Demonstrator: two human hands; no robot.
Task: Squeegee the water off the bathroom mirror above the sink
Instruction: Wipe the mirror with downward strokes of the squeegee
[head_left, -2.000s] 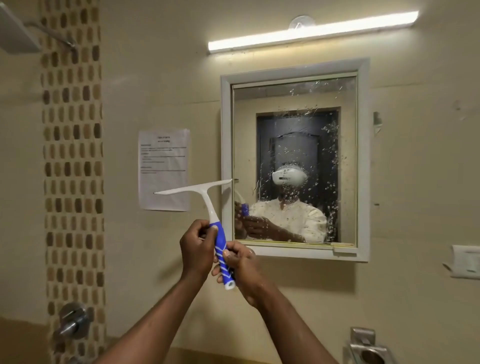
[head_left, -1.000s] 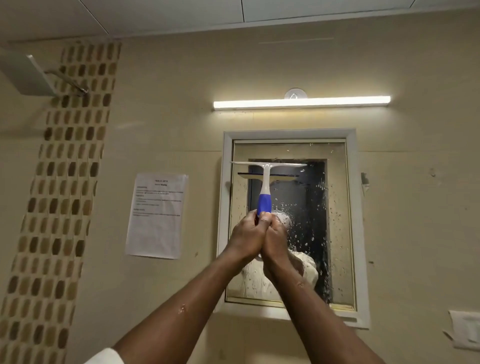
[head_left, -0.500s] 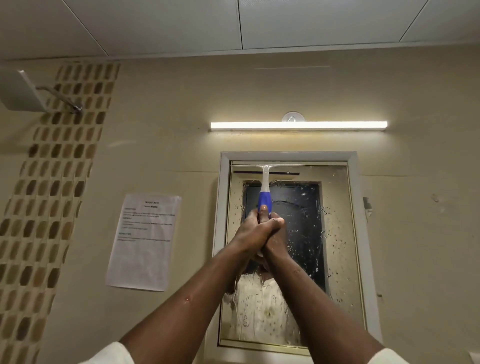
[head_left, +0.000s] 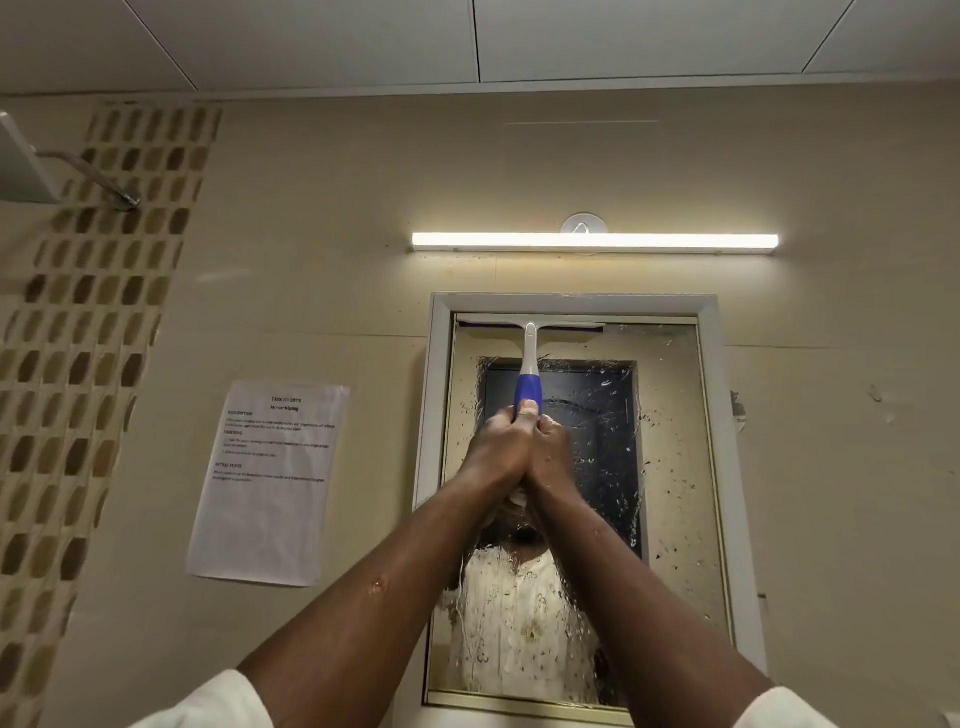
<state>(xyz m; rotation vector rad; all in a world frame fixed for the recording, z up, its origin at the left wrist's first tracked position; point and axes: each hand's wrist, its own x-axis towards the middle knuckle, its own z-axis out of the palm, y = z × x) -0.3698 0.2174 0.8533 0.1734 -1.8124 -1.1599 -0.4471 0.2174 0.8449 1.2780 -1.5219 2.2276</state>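
Observation:
A white-framed mirror (head_left: 670, 467) hangs on the beige wall, its glass speckled with water drops. The squeegee (head_left: 529, 358) has a white head and a blue-and-white handle. Its blade lies flat against the glass at the mirror's top edge, covering the left and middle part. My left hand (head_left: 496, 449) and my right hand (head_left: 553, 452) are clasped together around the handle, just below the blue part. Both forearms reach up from the bottom of the view and hide the mirror's lower middle.
A lit tube lamp (head_left: 595, 241) runs above the mirror. A printed paper sheet (head_left: 270, 480) is stuck to the wall on the left. Further left a brown mosaic tile strip (head_left: 88, 338) runs down, with a shower head (head_left: 23, 166) on a metal arm.
The squeegee went from off the mirror's left side up onto the glass, then higher until its blade reached the top edge. Both hands closed together on the handle. My view tilted upward.

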